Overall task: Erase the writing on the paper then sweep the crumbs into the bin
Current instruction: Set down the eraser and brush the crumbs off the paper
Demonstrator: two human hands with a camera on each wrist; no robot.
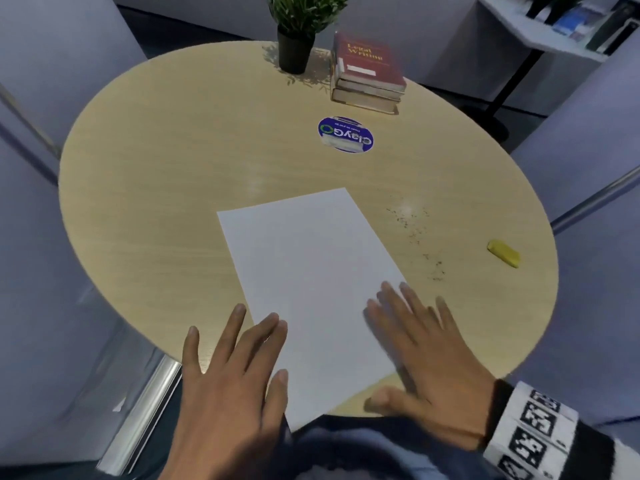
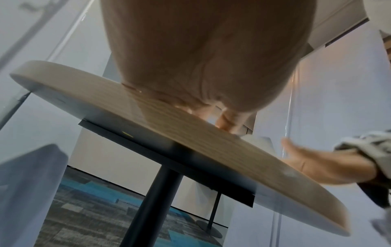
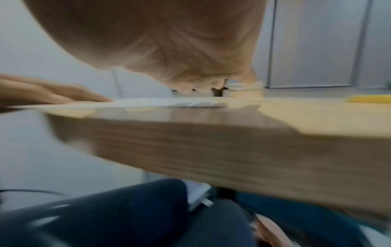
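Observation:
A white sheet of paper (image 1: 308, 271) lies slanted on the round wooden table (image 1: 173, 168), its near corner hanging over the table's front edge. No writing shows on it. My left hand (image 1: 235, 355) lies flat with spread fingers on the paper's near left edge. My right hand (image 1: 419, 341) lies flat on its near right corner. Dark eraser crumbs (image 1: 415, 230) are scattered on the table right of the paper. The yellow eraser (image 1: 504, 252) lies alone near the right rim, also seen low in the right wrist view as a yellow eraser (image 3: 368, 99). No bin is in view.
A potted plant (image 1: 298, 32) and a stack of books (image 1: 369, 74) stand at the far side. A round blue sticker (image 1: 345, 134) sits mid-table. Grey chairs (image 1: 45, 237) flank the table. A dark pedestal leg (image 2: 156, 205) holds the tabletop over carpet.

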